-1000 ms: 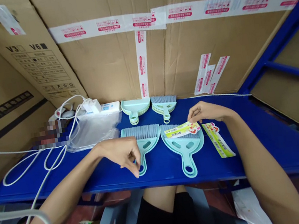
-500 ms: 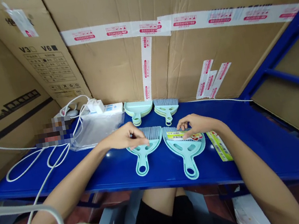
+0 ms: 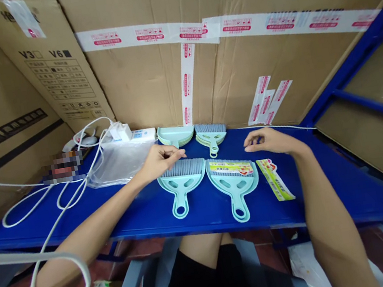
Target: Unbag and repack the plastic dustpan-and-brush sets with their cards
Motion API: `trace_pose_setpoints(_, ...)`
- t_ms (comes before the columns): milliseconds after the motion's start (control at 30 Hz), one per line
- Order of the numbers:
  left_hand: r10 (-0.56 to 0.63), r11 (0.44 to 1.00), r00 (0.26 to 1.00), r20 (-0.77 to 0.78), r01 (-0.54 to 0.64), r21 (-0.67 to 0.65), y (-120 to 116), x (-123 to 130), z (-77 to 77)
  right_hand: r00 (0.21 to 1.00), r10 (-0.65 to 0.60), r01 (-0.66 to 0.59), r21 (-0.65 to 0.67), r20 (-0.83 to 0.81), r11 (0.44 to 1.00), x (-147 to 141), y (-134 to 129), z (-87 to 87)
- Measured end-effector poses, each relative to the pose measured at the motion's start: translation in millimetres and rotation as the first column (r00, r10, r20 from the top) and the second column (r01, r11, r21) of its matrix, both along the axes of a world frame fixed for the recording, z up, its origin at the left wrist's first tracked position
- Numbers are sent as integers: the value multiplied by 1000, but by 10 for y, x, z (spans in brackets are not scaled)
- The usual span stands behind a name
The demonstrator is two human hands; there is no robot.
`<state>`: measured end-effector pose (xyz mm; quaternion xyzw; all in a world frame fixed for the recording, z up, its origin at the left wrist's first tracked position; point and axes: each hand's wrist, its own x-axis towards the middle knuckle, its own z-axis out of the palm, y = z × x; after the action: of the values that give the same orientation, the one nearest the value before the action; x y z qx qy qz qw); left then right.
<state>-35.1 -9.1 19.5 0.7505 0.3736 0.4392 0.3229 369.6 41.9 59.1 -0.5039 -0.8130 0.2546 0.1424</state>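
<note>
My left hand [image 3: 161, 160] hovers over the bristle end of a mint-green dustpan with a grey-bristled brush [image 3: 182, 182] nested in it. Its fingers are loosely bent, with a small gap to the thumb and nothing visible in them. To the right lies a second dustpan-and-brush set [image 3: 235, 190], with a yellow-green printed label card [image 3: 230, 167] across the bristles. My right hand [image 3: 268, 141] is raised beyond that set's upper right side, empty, fingers curled and apart from the thumb. Another label card [image 3: 276, 180] lies below it on the blue table.
Behind the sets stand a stack of dustpans [image 3: 175, 135] and a stack of brushes [image 3: 212, 138]. Clear plastic bags [image 3: 124, 162], a white power strip [image 3: 144, 134] and looping white cable [image 3: 61, 209] occupy the left. A cardboard wall [image 3: 144, 82] closes off the back.
Both hands have lifted back from the two sets; the right also moved rightward, off the label card on the bristles. That card now lies uncovered. The view has shifted slightly.
</note>
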Motion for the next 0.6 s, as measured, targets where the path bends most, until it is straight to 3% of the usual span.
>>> trace_pose_setpoints(133,28,999,1000,6,-28,19,12,10,-39,976,-38,99,-281,216,955,428,120,-111)
trace_pose_setpoints(267,43,999,999,12,-43,23,16,32,-65,970,-7,91,-337,243,937,525,228,-263)
trace_pose_setpoints(367,62,997,998,26,-63,34,22,38,-69,985,16,39,-313,173,949,562,205,-217)
trace_pose_setpoints(467,93,994,994,62,-96,52,36,35,-67,996,-12,32,-244,83,969,699,68,-44)
trace_pose_setpoints(533,109,992,990,90,-115,59,43,33,-61,995,-95,90,-157,-20,984,799,-47,99)
trace_pose_setpoints(600,121,990,986,114,-128,64,44,36,-51,925,-253,273,31,-282,962,822,-130,228)
